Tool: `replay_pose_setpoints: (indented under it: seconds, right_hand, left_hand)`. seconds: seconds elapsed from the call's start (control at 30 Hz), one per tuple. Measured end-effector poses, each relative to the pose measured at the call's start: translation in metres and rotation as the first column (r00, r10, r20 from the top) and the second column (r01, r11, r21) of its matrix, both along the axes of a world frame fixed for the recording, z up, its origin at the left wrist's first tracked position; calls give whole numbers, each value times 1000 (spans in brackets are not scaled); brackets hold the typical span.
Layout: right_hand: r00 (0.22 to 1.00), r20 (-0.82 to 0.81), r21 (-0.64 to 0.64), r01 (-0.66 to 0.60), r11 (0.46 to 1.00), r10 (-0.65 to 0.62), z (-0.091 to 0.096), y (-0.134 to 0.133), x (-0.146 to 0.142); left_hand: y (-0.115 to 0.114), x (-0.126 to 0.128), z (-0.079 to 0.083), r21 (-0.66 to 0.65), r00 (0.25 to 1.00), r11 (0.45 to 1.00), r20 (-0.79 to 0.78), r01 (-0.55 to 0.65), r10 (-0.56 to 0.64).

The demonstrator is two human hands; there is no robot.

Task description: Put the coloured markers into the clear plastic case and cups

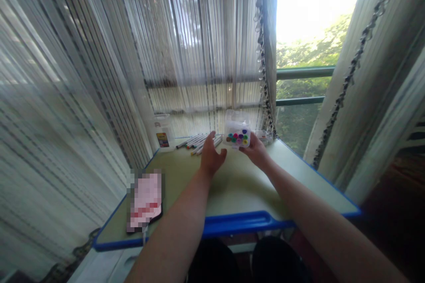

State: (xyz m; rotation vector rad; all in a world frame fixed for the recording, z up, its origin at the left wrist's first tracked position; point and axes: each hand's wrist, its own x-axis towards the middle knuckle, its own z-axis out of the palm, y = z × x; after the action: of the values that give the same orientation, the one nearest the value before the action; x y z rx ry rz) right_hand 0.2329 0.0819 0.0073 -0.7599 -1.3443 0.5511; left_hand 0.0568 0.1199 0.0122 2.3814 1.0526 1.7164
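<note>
Marker box (237,134), writing illegible, is gripped by right hand (257,150); left hand (211,155) hovers open nearby.

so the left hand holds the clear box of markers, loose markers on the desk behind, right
No, the head view shows the right hand holding the clear box of markers; the left hand is open beside it. The loose markers do lie on the desk behind.
</note>
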Motion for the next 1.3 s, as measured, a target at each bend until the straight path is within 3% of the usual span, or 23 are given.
replay_pose_setpoints:
  seconds: [0.07,0.17,0.27,0.4,0.6,0.77,0.87,0.97,1.1,1.17,1.3]
  right_hand:
    - [999,-35,17,37,999,-37,1,2,3]
    - [997,-58,25,60,998,-59,2,3,6]
    - [996,-53,7,77,997,-76,2,3,7]
    - [995,-21,-3,100,995,-100,0,3,6]
    - [993,30,-9,112,994,-112,-5,6,3]
    - [991,56,-16,119,993,-118,-9,9,4]
    - [992,45,-16,115,993,-115,-10,10,6]
    - [992,52,-18,117,993,-116,-10,11,8]
    - [989,61,-16,135,991,-134,-11,12,11]
    - [989,66,-13,135,991,-134,-11,12,11]
    - [988,81,-8,130,991,-129,-12,12,10]
  left_hand:
    - [7,-5,-1,-48,984,983,8,-179,180]
    - [13,-11,-3,-119,924,922,-161,-368,347]
    - [15,-15,-7,-136,874,907,-355,-398,331]
    - [13,-16,-11,-97,751,893,-584,-440,307]
    - [4,-12,-3,-83,731,890,-607,-448,312]
    - [5,-9,-4,-240,709,850,-676,-470,201]
    - [8,-7,-2,-233,811,879,-533,-416,242]
    - [8,-6,6,-156,922,924,-231,-350,310]
    - [1,-3,18,-29,962,971,130,-238,239]
    - [-4,-2,22,89,964,979,208,-185,164]
    - [-14,1,26,249,977,962,201,-115,65]
